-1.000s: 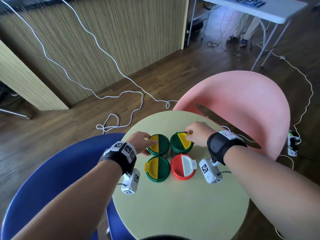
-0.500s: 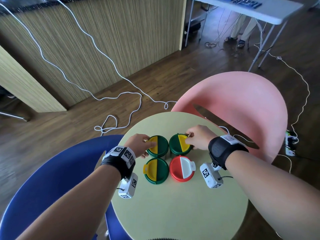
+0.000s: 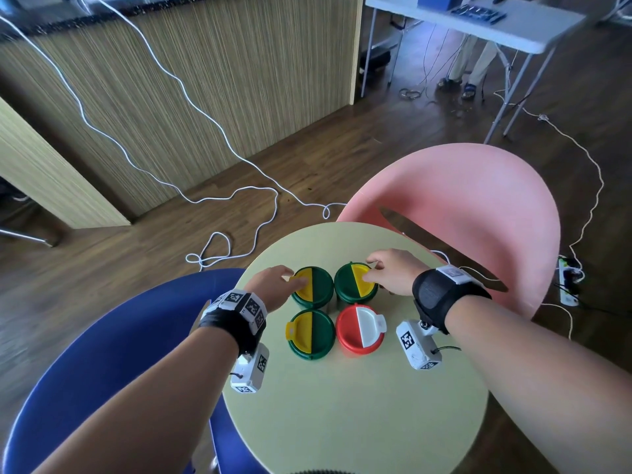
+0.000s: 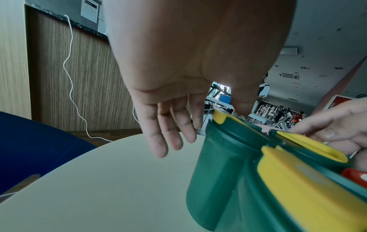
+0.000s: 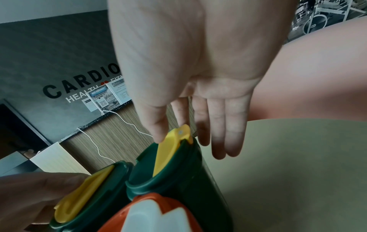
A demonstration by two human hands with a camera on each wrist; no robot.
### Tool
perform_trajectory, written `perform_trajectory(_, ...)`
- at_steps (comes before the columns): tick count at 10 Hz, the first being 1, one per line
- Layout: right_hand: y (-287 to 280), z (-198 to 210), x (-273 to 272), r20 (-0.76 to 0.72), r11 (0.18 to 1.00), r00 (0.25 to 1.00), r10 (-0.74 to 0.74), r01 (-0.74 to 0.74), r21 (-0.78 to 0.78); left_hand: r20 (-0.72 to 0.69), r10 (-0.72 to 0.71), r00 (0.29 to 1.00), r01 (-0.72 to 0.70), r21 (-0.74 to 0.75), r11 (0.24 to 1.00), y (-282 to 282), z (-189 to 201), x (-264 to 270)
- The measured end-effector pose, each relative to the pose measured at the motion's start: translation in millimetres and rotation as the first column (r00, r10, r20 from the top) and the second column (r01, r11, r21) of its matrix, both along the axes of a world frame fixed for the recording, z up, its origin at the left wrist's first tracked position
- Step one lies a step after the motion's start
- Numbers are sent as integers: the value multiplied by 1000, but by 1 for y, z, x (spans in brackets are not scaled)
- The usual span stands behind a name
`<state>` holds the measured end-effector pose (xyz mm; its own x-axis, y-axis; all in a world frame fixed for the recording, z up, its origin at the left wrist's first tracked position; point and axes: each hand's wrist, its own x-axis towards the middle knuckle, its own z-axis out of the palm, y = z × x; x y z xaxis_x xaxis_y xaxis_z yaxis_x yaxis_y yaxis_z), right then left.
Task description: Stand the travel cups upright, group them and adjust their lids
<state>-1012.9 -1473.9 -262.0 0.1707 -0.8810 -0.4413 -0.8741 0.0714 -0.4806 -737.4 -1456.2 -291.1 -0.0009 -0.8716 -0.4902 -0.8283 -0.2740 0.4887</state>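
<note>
Four travel cups stand upright in a tight square on the round table [image 3: 359, 405]. At the back are two green cups with yellow flaps, one left [image 3: 319, 289] and one right [image 3: 349, 285]. In front stand another green cup [image 3: 316, 336] and a red cup with a white flap [image 3: 352, 331]. My left hand [image 3: 290, 282] presses its thumb [image 4: 242, 109] on the back left cup's yellow tab [image 4: 218, 115], fingers hanging straight beside the cup. My right hand [image 3: 371, 270] pinches the back right cup's yellow flap [image 5: 168, 150] at its tab, thumb on top and index finger behind.
A pink chair [image 3: 478, 206] stands beyond the table on the right and a blue chair [image 3: 102, 354] at its left. White cables [image 3: 219, 251] trail over the wooden floor. A folding table [image 3: 496, 22] and a person's legs are far back right.
Both hands stay at the back cups. The right hand's fingers have uncurled from a loose fist to thumb and index at the flap's tab. The left thumb has slid a little along its flap.
</note>
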Motion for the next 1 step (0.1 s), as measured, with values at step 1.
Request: perform_trajectory(1,4,-4,-3,-6,999,999,-41,41,-15,-18,16,1000,-17,-26,1000,4,-2,3)
